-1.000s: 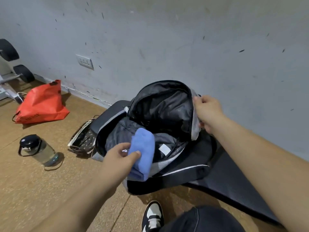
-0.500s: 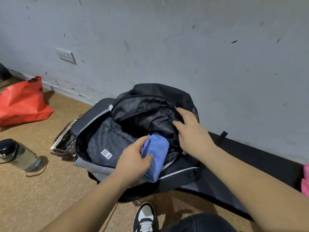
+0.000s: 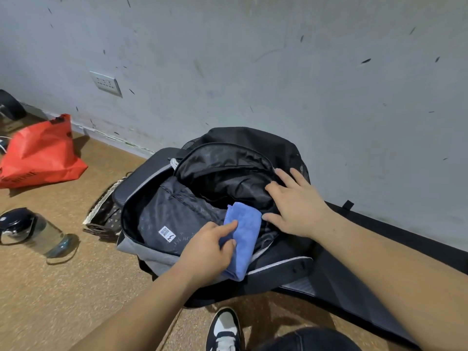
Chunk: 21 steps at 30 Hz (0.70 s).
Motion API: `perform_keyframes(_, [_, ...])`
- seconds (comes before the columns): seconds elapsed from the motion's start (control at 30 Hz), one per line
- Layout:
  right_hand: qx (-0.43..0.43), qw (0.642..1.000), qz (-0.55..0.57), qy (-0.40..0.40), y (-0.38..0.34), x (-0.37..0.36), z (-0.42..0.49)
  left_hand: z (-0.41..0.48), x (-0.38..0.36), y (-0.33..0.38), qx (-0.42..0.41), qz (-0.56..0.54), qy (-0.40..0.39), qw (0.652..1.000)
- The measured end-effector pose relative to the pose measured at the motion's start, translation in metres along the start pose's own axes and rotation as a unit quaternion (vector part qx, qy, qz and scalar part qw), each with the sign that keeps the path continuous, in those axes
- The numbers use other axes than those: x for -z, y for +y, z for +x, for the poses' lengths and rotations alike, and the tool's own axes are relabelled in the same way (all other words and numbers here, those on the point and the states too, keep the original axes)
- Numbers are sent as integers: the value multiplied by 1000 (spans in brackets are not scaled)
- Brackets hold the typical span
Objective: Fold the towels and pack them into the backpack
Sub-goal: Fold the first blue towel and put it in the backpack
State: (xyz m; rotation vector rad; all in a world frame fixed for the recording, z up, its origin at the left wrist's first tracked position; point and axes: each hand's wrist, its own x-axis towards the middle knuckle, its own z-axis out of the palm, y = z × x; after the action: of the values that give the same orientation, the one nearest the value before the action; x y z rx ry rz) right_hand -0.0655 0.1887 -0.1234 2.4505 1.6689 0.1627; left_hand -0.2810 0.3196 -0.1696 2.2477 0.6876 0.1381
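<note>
Packing step: left hand [image 3: 209, 249] grips the towel [image 3: 247, 236] at the backpack [image 3: 278, 268] mouth, right hand [image 3: 296, 206] pressing flat beside it; next, push it deeper.

The left hand [image 3: 207, 247] hides part of the towel [image 3: 247, 224]; the backpack's [image 3: 152, 252] label [image 3: 167, 234] is unreadable.

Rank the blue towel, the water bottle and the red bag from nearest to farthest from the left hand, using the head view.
1. Blue towel: pinched by the left hand at the mouth of the backpack.
2. Water bottle: lying on the floor, off to the left.
3. Red bag: farther left, near the wall.
</note>
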Motion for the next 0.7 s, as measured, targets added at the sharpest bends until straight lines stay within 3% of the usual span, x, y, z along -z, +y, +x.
perform_keyframes(0.1, [2,999,28,35,1,4,5,0,1,-3,8,-21,12,1000])
perform_keyframes(0.23, [-69,978,190,48,5,39,17,-1,7,-2,42,-85,2,996])
perform_keyframes(0.37, [-177,899,397,56,14,56,21,8,19,10,54,-209,12,976])
perform_keyframes(0.47, [-220,866,447,55,12,42,17,16,14,20,77,-283,15,956])
perform_keyframes(0.53, [-229,876,419,66,5,23,12,14,1,21,59,-201,-1,978])
perform_keyframes(0.6, [-196,920,328,82,-5,8,5,9,-11,19,42,-70,-12,997])
perform_keyframes(0.7, [-118,968,195,101,-17,-2,2,8,-13,18,23,-24,6,999])
